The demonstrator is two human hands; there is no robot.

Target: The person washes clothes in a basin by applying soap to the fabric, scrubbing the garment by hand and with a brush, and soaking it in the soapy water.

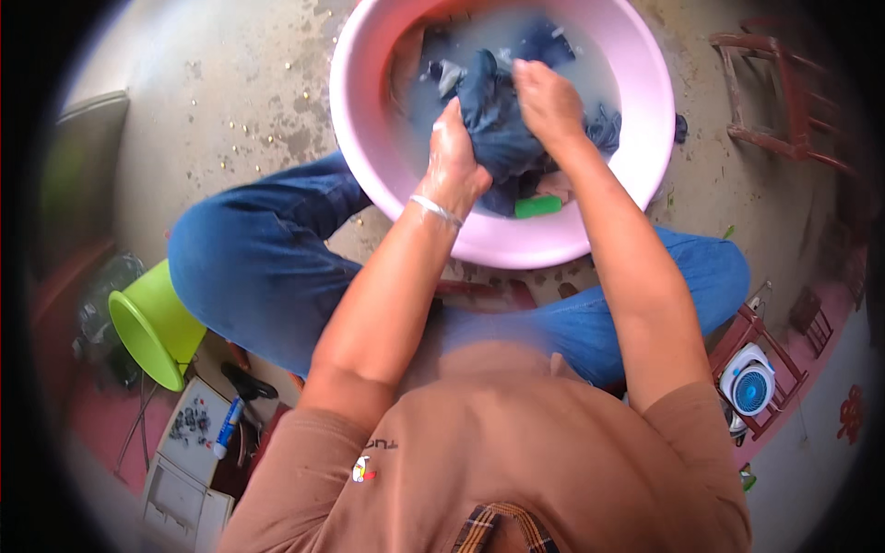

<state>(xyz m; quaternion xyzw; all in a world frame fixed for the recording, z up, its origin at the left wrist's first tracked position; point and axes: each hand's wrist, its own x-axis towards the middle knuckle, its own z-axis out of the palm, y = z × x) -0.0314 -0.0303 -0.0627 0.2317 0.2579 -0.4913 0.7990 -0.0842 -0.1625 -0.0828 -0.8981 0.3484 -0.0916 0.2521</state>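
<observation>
A large pink plastic basin stands between my knees, holding cloudy water and several pieces of clothing. My left hand is wet, has a silver bangle at its wrist, and grips the near left side of a dark blue wet garment. On the garment's right side, my right hand is curled over the cloth, its fingertips partly hidden. Near the basin's front wall lies a green bar, perhaps soap or a brush, beside a pale pink cloth. More dark cloth soaks at the far side.
A red wooden chair frame is at the right on the concrete floor, which has wet spots. A lime-green bucket lies tipped at the left. Behind on the right, a small white and blue fan rests on another red chair.
</observation>
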